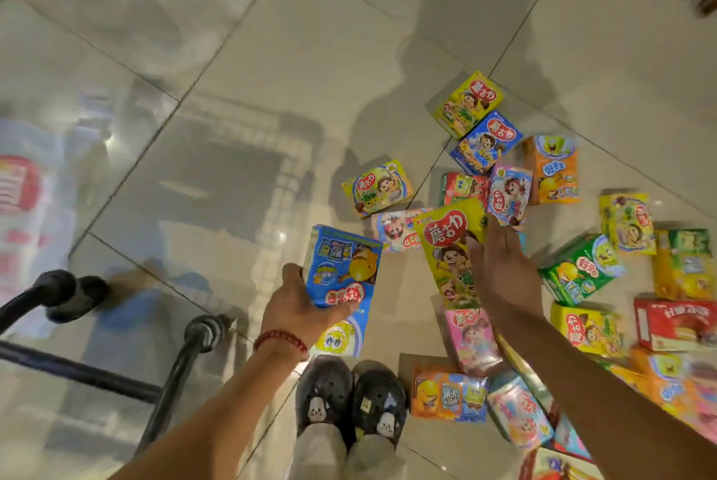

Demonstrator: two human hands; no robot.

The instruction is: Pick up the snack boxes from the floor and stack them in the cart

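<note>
Nearest the camera, 2 dark shoes (351, 398) stand on the tiled floor (271, 53), with the cart's black handle bar (70, 363) down at the left. Just above them the left hand (298, 309) grips a blue snack box (341, 266) by its lower end, thumb on the left edge and fingers curled under it, its long axis running away from the person. The right hand (500, 274) holds a yellow snack box (452, 250) lifted over the pile, thumb across its face; its other fingers are hidden behind. The loose boxes lie ahead and to the right, a pink box (471, 340) directly under the right forearm, so the right hand is nearer them. The cart basket lies to the left, blurred, so the held boxes probably travel left. Farther out sits a yellow box (467, 104).
</note>
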